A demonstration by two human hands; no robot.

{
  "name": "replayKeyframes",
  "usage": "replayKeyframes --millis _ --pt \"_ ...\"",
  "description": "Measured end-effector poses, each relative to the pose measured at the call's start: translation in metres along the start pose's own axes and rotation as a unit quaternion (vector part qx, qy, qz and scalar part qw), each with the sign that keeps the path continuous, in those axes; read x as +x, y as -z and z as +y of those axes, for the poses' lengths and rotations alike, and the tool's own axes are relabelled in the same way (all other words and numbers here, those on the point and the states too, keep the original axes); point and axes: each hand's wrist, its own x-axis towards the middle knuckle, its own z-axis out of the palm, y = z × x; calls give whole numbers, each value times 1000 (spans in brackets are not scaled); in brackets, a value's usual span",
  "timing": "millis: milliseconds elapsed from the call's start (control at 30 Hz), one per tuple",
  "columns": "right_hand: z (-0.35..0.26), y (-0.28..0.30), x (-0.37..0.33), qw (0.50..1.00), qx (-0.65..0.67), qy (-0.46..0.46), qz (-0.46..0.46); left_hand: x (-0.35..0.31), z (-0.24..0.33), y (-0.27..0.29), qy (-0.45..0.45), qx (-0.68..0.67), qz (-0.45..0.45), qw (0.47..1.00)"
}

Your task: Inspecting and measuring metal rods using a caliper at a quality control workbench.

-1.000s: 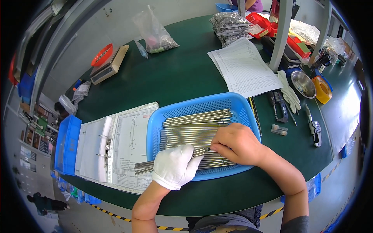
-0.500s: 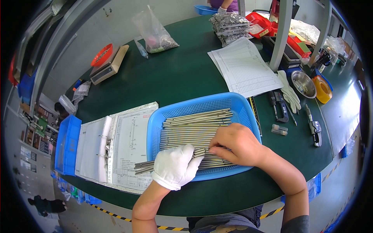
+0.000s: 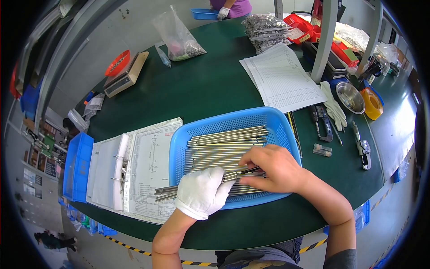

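My left hand [image 3: 200, 193], in a white glove, is closed around a small bundle of thin metal rods [image 3: 166, 193]. Their right ends stick out between thumb and fingers, over the near side of a blue plastic basket [image 3: 278, 121]. Many more metal rods [image 3: 219, 154] lie side by side in that basket, the top few slightly slanted. My bare right hand [image 3: 280, 169] is just right of the bundle's ends. Between its thumb and forefinger is a thin dark stick [image 3: 251, 170], its tip close to the rod ends; its exact kind is unclear.
An open ring binder [image 3: 148, 179] with a drawing lies left of the basket, beside a blue bin [image 3: 77, 168]. Paper sheets [image 3: 286, 78], a micrometer [image 3: 320, 123], a caliper-like gauge [image 3: 362, 148] and a steel bowl [image 3: 350, 97] are rightward. A scale [image 3: 127, 76] stands far left.
My right hand has opened its fingers somewhat and shifted, bringing the thin dark stick into sight. My left hand stays still. At the far edge, another person and a blue container have moved left.
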Motion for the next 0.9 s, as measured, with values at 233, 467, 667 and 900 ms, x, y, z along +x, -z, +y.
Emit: replayKeyframes --millis 233,467,667,900 --pt "0 1 -1 999 7 -26 -29 1 1 1 -2 -9 -5 1000" --pt "6 -6 -4 999 -33 -16 -28 2 0 1 -4 -6 -7 1000" --pt "1 1 -2 997 -52 -31 -51 1 0 1 0 -7 -3 1000" --pt "4 -4 -2 1000 -23 -7 -19 2 0 1 1 -7 -12 1000"
